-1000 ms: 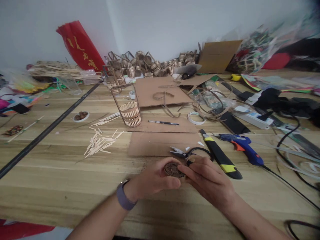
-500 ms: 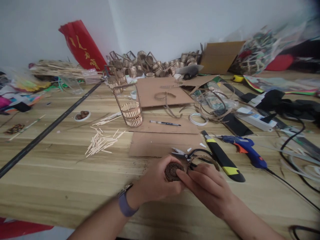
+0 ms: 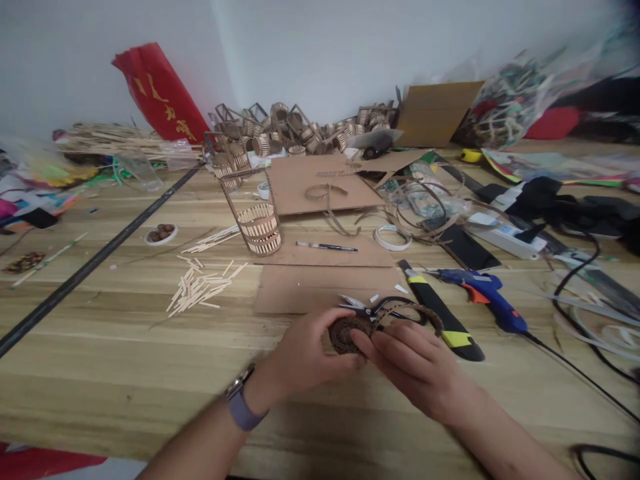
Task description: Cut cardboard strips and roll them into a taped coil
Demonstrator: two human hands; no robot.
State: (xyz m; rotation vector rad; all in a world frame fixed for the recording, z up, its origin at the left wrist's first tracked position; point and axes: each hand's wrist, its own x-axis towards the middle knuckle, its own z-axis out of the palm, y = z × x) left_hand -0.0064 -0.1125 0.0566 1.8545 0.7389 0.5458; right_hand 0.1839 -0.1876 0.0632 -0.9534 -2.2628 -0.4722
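My left hand (image 3: 310, 350), with a watch on its wrist, grips a coil of brown corrugated strip (image 3: 341, 335) between thumb and fingers. My right hand (image 3: 413, 363) pinches the loose tail of that strip (image 3: 430, 313), which arcs up above the knuckles, and a fingertip presses on the coil's face. Just beyond both hands lie black-handled scissors (image 3: 357, 305), partly hidden by the strip and fingers. A small basket of pale sticks with a tall brown handle (image 3: 259, 230) stands further off on cardboard.
A blue glue gun (image 3: 493, 300) and a black-yellow utility knife (image 3: 440, 313) lie right. Cut sticks (image 3: 200, 288) are piled left, near a dish of brown balls (image 3: 161, 233). A pen (image 3: 327, 247) and tape roll (image 3: 393, 237) rest mid-table. Several small baskets (image 3: 295, 127) line the wall.
More of the coil's face shows as my left fingers loosen around it. The strip's tail now arcs higher above my right hand. The view has shifted slightly.
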